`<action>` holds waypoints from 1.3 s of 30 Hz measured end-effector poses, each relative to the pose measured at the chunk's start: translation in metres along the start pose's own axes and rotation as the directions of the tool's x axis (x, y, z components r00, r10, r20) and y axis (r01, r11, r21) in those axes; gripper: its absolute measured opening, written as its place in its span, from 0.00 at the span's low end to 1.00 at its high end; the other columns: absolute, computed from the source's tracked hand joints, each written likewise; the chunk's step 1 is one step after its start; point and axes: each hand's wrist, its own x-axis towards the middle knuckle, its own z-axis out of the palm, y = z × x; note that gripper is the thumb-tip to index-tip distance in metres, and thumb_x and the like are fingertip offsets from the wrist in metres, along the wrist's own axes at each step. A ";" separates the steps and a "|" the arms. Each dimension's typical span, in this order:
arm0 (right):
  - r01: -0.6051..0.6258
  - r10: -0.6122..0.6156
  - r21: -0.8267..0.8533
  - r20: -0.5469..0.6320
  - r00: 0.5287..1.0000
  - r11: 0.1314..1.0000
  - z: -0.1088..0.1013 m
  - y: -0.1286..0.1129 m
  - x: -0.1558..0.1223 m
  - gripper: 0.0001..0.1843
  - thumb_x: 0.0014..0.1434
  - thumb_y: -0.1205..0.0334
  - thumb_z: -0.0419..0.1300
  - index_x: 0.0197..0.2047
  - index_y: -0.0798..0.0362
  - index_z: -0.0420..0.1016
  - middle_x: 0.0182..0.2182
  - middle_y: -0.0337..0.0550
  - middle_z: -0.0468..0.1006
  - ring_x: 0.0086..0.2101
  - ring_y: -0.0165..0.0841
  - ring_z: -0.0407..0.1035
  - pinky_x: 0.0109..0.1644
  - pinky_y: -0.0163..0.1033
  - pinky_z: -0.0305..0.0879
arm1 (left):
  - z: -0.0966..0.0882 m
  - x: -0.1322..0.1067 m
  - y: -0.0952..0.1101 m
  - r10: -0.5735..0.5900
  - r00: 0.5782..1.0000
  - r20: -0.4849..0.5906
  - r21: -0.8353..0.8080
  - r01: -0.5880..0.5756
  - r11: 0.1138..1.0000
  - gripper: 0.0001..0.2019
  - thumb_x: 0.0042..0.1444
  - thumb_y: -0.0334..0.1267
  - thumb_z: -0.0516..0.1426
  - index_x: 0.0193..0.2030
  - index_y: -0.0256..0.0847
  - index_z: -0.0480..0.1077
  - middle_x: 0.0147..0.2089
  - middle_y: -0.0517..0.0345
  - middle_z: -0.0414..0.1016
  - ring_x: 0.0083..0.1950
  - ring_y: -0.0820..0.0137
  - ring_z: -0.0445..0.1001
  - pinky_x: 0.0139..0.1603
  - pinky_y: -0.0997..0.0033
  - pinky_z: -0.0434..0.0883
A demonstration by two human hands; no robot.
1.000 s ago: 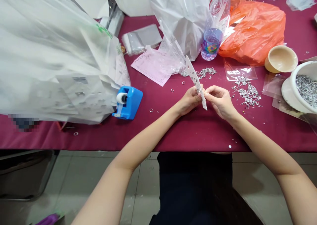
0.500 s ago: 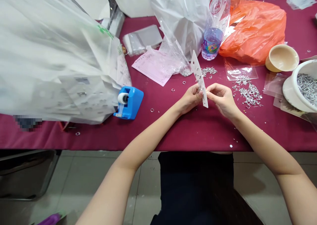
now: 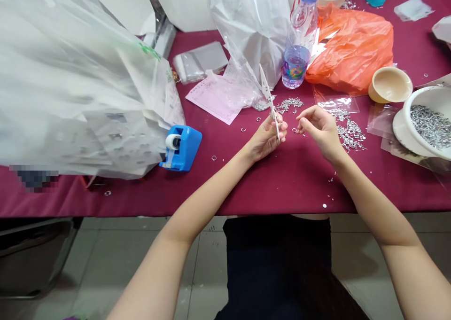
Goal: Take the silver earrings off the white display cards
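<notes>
Now the left hand (image 3: 266,139) has its fingers pinched on a white punched card (image 3: 268,97), held tilted up above the counter (image 3: 282,188); the right hand (image 3: 321,128) hangs open, fingers released. A loose pinch could drop the card into the scattered metal findings (image 3: 350,136).

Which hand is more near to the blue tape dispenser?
Left: the left hand is right of the blue tape dispenser in view; the right hand is farther off, same side.
</notes>
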 end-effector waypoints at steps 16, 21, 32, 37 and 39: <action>-0.004 0.004 -0.004 0.037 0.999 1.000 0.001 0.001 0.000 0.22 0.58 0.40 0.69 0.36 0.51 0.72 0.26 0.35 0.73 0.28 0.26 0.71 0.35 0.34 0.74 | 0.004 -0.002 0.006 0.008 0.999 -0.046 -0.105 -0.013 0.994 0.13 0.58 0.22 0.63 0.29 0.38 0.64 0.25 0.69 0.66 0.20 0.86 0.67 0.23 0.90 0.69; -0.009 0.010 -0.014 0.043 0.999 1.000 0.002 0.002 -0.001 0.23 0.58 0.40 0.68 0.37 0.51 0.72 0.27 0.35 0.73 0.28 0.26 0.72 0.36 0.34 0.74 | 0.005 -0.004 0.007 0.020 1.000 -0.018 -0.090 -0.021 0.996 0.17 0.53 0.21 0.65 0.28 0.39 0.61 0.24 0.70 0.64 0.21 0.86 0.68 0.25 0.91 0.70; 0.084 -0.129 -0.283 -0.146 0.981 0.955 -0.040 0.002 0.017 0.14 0.63 0.48 0.67 0.39 0.48 0.72 0.29 0.37 0.74 0.31 0.29 0.74 0.39 0.40 0.76 | -0.003 -0.001 0.009 0.041 0.997 -0.058 -0.140 -0.048 0.989 0.18 0.49 0.21 0.69 0.32 0.40 0.63 0.27 0.73 0.66 0.26 0.87 0.72 0.33 0.92 0.74; 0.059 -0.168 -0.518 -0.167 0.971 0.853 -0.062 -0.017 0.016 0.06 0.63 0.57 0.66 0.39 0.48 0.75 0.29 0.39 0.76 0.31 0.32 0.73 0.39 0.43 0.74 | -0.006 0.002 0.013 0.043 0.992 -0.118 -0.135 -0.059 0.989 0.18 0.48 0.24 0.71 0.32 0.40 0.64 0.27 0.73 0.67 0.25 0.89 0.73 0.32 0.93 0.73; 0.058 -0.162 -0.628 -0.110 0.981 0.776 -0.070 -0.023 0.009 0.02 0.62 0.62 0.65 0.38 0.48 0.75 0.29 0.41 0.76 0.30 0.33 0.71 0.38 0.44 0.72 | -0.005 0.003 0.014 0.043 0.990 -0.135 -0.090 -0.055 0.994 0.19 0.47 0.25 0.72 0.31 0.40 0.64 0.27 0.73 0.66 0.24 0.89 0.71 0.30 0.93 0.72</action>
